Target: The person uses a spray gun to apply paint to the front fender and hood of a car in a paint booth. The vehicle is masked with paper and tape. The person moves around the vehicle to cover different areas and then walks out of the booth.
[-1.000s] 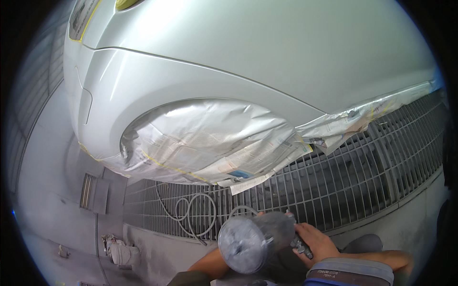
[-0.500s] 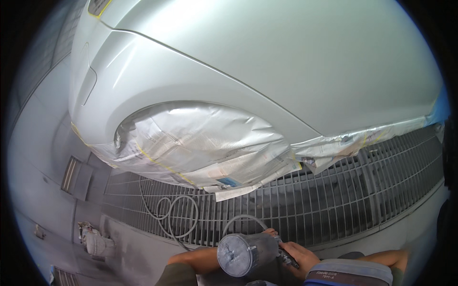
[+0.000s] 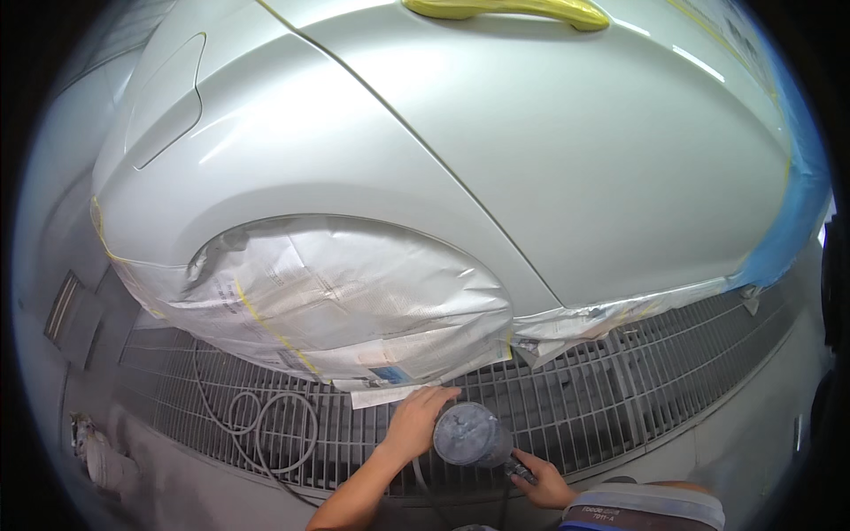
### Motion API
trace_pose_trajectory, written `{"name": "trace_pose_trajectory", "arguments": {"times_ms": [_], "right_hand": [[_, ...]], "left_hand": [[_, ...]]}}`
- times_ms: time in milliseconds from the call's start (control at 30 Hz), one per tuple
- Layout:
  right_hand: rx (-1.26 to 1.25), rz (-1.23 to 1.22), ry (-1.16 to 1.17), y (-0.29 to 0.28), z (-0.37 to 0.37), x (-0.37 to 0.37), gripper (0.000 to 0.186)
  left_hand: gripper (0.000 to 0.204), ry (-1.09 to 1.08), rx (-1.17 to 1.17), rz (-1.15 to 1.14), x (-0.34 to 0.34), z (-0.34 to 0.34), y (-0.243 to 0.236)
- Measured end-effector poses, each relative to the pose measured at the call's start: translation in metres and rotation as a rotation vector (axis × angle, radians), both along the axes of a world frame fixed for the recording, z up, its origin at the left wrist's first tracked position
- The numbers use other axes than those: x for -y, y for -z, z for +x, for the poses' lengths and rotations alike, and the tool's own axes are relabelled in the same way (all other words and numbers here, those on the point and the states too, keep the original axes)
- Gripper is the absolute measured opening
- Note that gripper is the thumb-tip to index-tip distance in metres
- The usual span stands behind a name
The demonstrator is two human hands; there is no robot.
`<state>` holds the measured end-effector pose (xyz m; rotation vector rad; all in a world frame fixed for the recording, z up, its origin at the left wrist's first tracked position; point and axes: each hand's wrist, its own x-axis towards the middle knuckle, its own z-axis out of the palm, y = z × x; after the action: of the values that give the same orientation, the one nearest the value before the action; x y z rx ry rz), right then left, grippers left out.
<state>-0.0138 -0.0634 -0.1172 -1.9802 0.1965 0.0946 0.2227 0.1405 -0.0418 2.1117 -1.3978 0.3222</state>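
Note:
In my right hand (image 3: 544, 480) is the dark handle of a spray gun, fingers closed round it. On top of the spray gun sits a round, cloudy grey paint cup (image 3: 469, 434), which hides most of the gun's body. My left hand (image 3: 420, 419) is just left of the cup, fingers stretched out toward the right and seemingly holding nothing. Beyond both hands stands a pale silver-white car side panel (image 3: 301, 133) with a seam beside the door (image 3: 567, 159). Crumpled masking paper (image 3: 345, 292) with yellow tape covers the wheel arch.
Floor grating (image 3: 584, 407) runs below the car, with a looped grey hose (image 3: 305, 425) on it at left. Yellow covering wraps the door handle (image 3: 513, 11). Blue sheeting (image 3: 792, 221) hangs at right. A paper-wrapped bundle (image 3: 102, 456) lies far left.
My view has shifted, showing more of the door and its handle. The left hand has come out from behind the cup to its left side. The right hand still grips the spray gun.

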Motion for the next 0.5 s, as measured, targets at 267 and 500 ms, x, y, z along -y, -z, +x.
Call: {"name": "trace_pose_trajectory", "arguments": {"times_ms": [267, 500], "right_hand": [[-0.074, 0.2, 0.074, 0.02, -0.004, -0.02, 0.065], [-0.157, 0.068, 0.079, 0.031, 0.003, -0.027, 0.066]], "left_hand": [[0.043, 0.212, 0.034, -0.484, -0.038, -0.02, -0.13], [0.066, 1.641, -1.527, -0.731, 0.01, -0.072, -0.152]]}}
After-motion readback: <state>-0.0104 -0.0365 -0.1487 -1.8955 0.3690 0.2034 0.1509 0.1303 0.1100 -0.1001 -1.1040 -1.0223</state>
